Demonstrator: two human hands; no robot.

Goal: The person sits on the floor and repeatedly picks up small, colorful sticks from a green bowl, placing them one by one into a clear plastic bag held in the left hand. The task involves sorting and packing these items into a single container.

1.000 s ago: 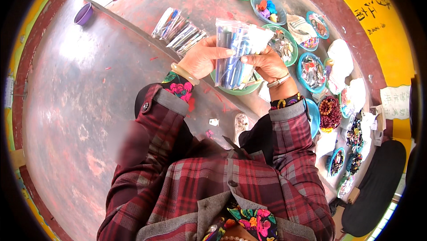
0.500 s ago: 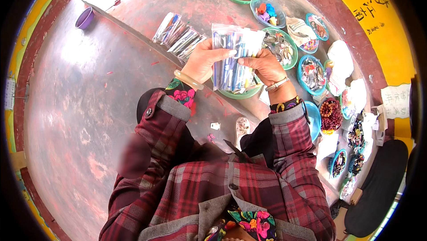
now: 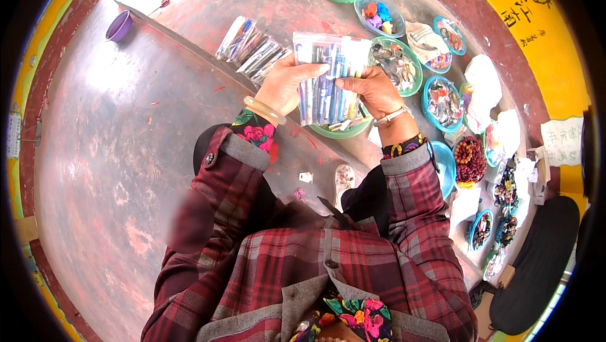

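Note:
Between my two hands is a clear zip bag of pens (image 3: 324,99), held upright, with blue, white and yellow barrels showing through the plastic. My left hand (image 3: 284,86) grips its left side, thumb lying across the front. On the right side my right hand (image 3: 377,92) pinches the bag, its thumb also on the front. Behind the bag, a green basin (image 3: 346,131) is partly hidden. More filled clear bags (image 3: 254,51) lie in a row on the ledge beyond my left hand.
Basins of small goods stand to the right, among them a green basin (image 3: 416,73), a blue basin (image 3: 426,114) and a light blue basin (image 3: 445,168). Dark red bead strings (image 3: 470,160) lie beside them. A purple basin (image 3: 119,26) sits on the floor at far left.
The bag of pens has shifted slightly left and turned a little, so its front shows more plainly. Both hands keep their hold on it.

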